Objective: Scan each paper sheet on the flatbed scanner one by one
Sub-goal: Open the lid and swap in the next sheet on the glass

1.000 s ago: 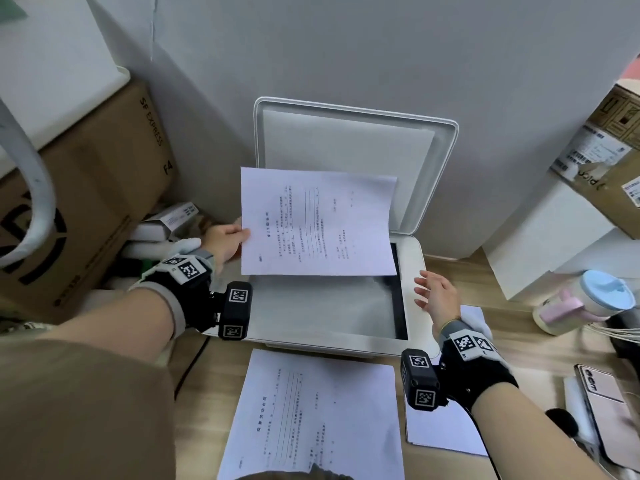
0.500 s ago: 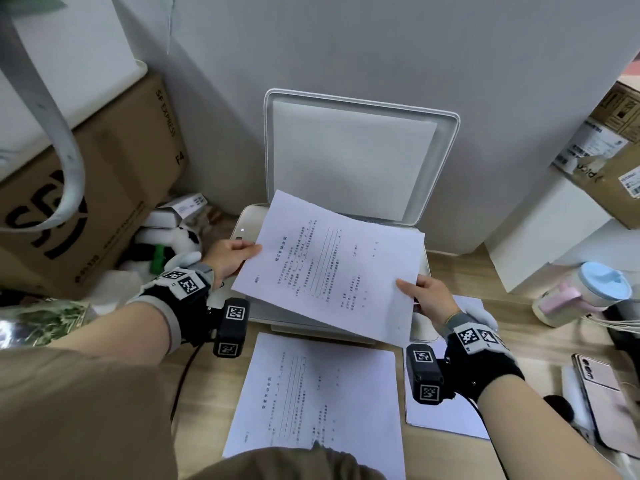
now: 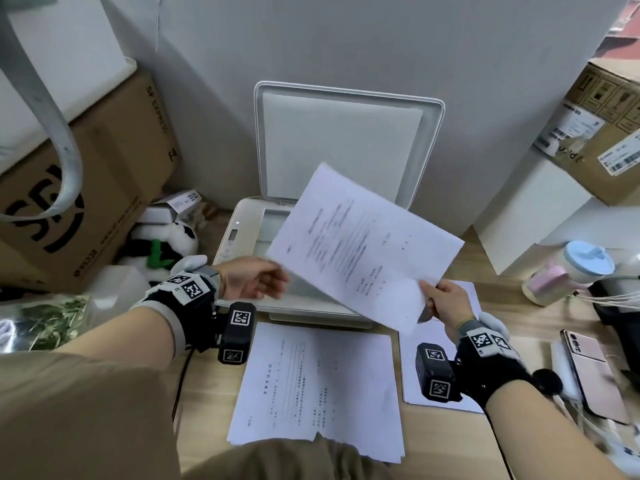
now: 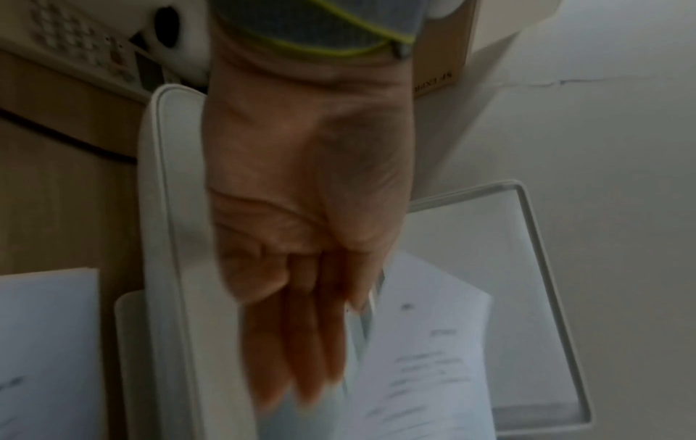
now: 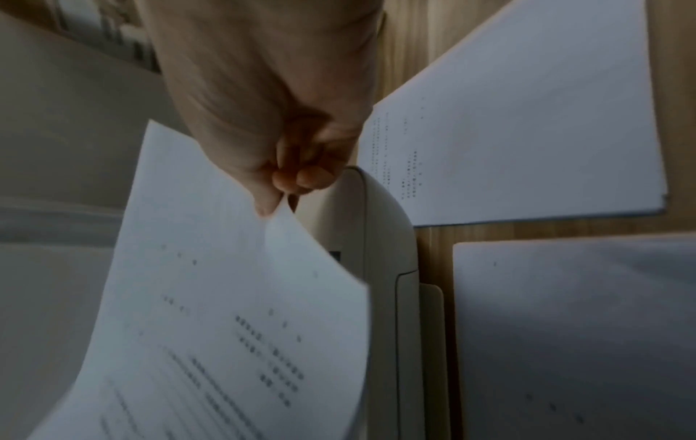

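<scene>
We have one printed sheet (image 3: 363,247) in the air above the flatbed scanner (image 3: 239,244), printed side up and tilted, with our right hand (image 3: 445,303) pinching its near right corner between thumb and curled fingers. The right wrist view shows that pinch plainly. Our left hand (image 3: 252,277) sits at the sheet's left edge with fingers straight and relaxed; the left wrist view is blurred, so we cannot tell whether the fingertips touch the paper, but they do not grip it. The scanner lid (image 3: 346,143) stands raised against the wall and what we can see of the glass bed (image 3: 273,230) carries no paper. On the wooden desk (image 3: 207,393) a stack of printed sheets (image 3: 311,386) lies in front of the scanner, and a second stack (image 3: 446,344) lies to its right, partly under our right wrist. We judge the task to be midway: this sheet is either coming off the glass or heading to a pile, and we cannot tell which stack is done. Whichever stack is unscanned must yet go through, sheet by sheet, with the lid lowered each time.
</scene>
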